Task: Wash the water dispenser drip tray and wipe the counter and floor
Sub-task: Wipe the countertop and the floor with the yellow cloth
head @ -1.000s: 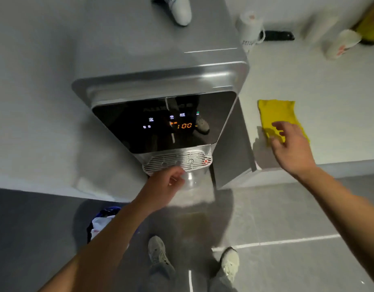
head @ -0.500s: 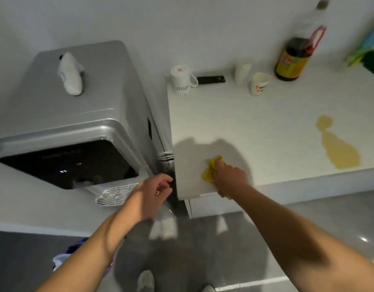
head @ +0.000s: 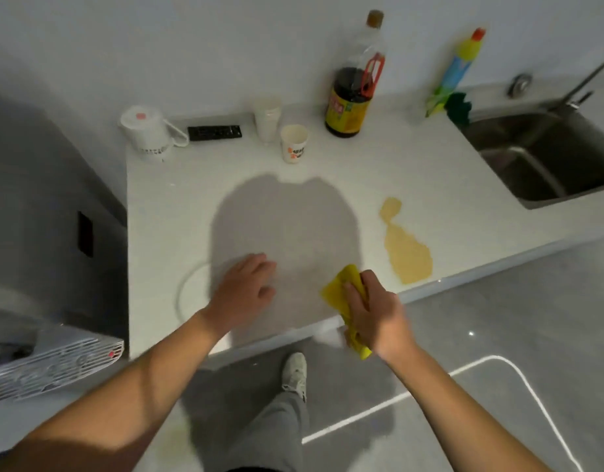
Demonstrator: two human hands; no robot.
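Fingers of the right hand [head: 375, 315] curl round a yellow cloth [head: 339, 289] at the counter [head: 191, 206] edge, the palm hiding much of it. A tan spill [head: 407, 253] lies at one o'clock from that hand. The left hand [head: 246, 287] lies flat at nine o'clock, fingers loosely spread, slightly blurred. At the frame's eight o'clock the drip tray [head: 55, 359] is cut off; at two o'clock, the sink [head: 545, 158] too.

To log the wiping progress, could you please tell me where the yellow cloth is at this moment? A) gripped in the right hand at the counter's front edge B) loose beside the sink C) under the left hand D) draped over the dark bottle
A: the right hand grips the yellow cloth at the front edge of the counter, short of the yellowish spill; the left hand holds nothing.
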